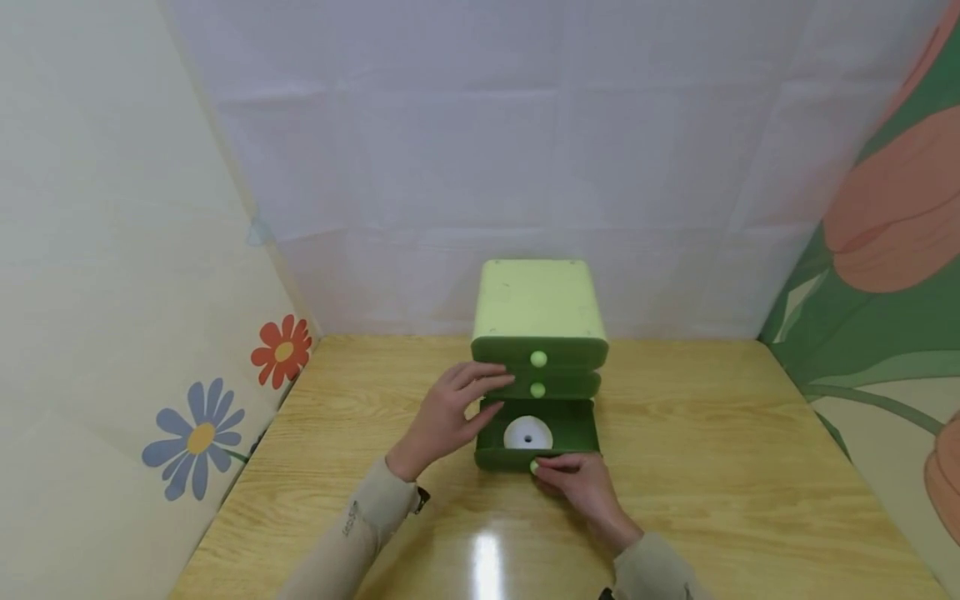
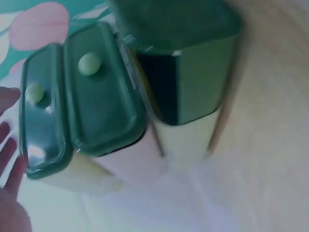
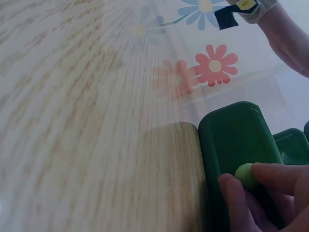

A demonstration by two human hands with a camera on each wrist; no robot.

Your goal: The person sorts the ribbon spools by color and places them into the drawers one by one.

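A small light-green cabinet (image 1: 538,300) with dark green drawers stands on the table. Its bottom drawer (image 1: 495,460) is pulled out, and a white round disc (image 1: 517,432) with a dark centre hole lies inside. My right hand (image 1: 588,492) pinches the round light-green knob (image 3: 245,176) of that drawer between thumb and fingers. The left hand (image 1: 450,412) is held beside the cabinet's left front, fingers extended near the middle drawer (image 1: 570,385); whether they touch it I cannot tell. In the left wrist view its fingers (image 2: 17,176) show near the top drawer (image 2: 46,121).
The wooden table (image 1: 712,450) stretches out on both sides of the cabinet. Behind it hangs a white cloth (image 1: 465,150). A flower-printed panel (image 1: 112,292) borders the left, and another printed panel (image 1: 892,333) the right.
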